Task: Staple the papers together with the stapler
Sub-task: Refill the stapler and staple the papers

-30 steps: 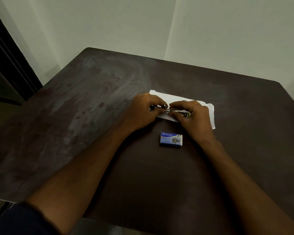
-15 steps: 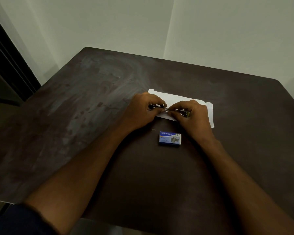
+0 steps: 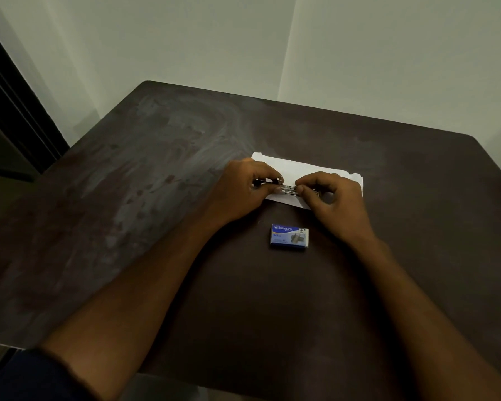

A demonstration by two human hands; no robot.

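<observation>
White papers (image 3: 301, 169) lie flat on the dark table, partly under my hands. A small metal stapler (image 3: 288, 189) rests over the papers' near edge, mostly hidden by fingers. My left hand (image 3: 240, 189) grips its left end with thumb and fingers. My right hand (image 3: 330, 198) pinches its right part; the silver metal piece shows between the two hands. Whether the stapler is opened up I cannot tell.
A blue box of staples (image 3: 289, 237) lies on the table just nearer than the hands. A single loose staple (image 3: 261, 222) lies to its left. The dark table (image 3: 156, 198) stands in a corner of light walls; a dark door frame is at far left.
Both hands stay on the stapler over the papers; the fingers shift only slightly. The view has tilted a little, so everything sits slightly lower-left.
</observation>
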